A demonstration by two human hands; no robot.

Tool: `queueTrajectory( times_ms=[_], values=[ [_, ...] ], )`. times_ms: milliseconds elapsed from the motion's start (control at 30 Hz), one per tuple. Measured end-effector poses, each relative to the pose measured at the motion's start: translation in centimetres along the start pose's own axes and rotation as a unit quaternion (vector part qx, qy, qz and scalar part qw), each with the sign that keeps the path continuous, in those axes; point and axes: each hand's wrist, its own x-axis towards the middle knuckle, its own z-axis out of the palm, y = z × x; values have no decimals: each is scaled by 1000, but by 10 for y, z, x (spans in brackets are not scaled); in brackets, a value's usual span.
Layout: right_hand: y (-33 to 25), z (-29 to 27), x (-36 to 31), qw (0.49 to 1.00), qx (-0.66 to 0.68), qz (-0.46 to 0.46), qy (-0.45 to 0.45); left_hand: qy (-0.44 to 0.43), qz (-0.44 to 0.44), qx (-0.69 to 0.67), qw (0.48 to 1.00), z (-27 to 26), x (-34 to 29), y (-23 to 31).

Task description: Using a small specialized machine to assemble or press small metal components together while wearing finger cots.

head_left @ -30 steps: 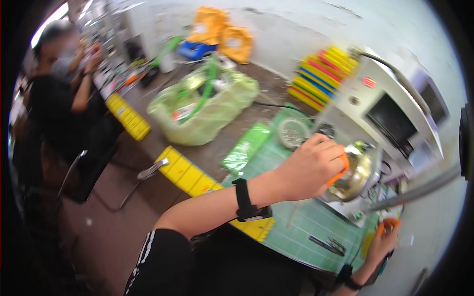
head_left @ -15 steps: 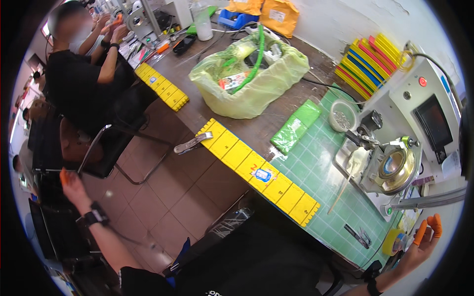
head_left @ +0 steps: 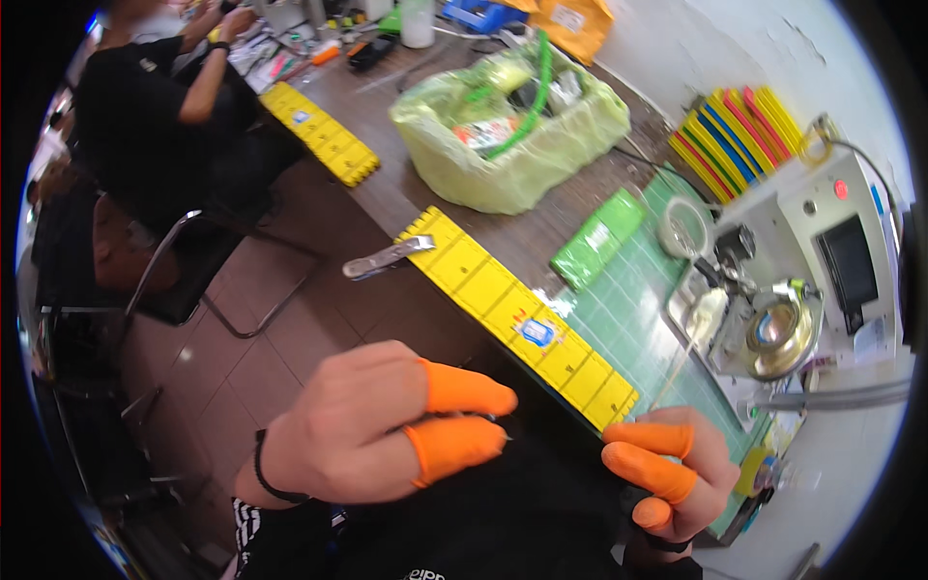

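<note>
My left hand [head_left: 372,420], with orange finger cots on two fingers, is in front of my body, palm side down. Its two capped fingertips come close together, and a tiny glint shows at the tips; whatever they pinch is too small to name. To the right, my right hand [head_left: 691,469] hovers by the near corner of the table, orange cots on its thumb and two fingers. Those fingers are bent but apart, pointing toward my left hand, with nothing visible between them. Nearest to both is a yellow marked strip [head_left: 575,372] along the table edge.
A metal clamp [head_left: 387,258] grips the strip's far end. On the table stand a bin lined with a yellowish bag [head_left: 503,179], a green packet [head_left: 599,237], a bowl [head_left: 684,227] and a machine with a round brass-coloured part [head_left: 778,333]. A person in black [head_left: 145,116] sits at far left.
My left hand has come in from the far left to the middle. My right hand has moved left from the right edge, toward it. The view has shifted slightly.
</note>
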Motion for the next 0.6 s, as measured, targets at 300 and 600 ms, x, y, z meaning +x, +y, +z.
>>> queueTrajectory(
  times_ms=[300,600],
  values=[
    [-2,-1,3,985,151,70,33,60,-26,-306,950,52,31,20],
    [11,-13,-8,983,170,68,4,59,-10,-294,954,68,43,26]
  ],
)
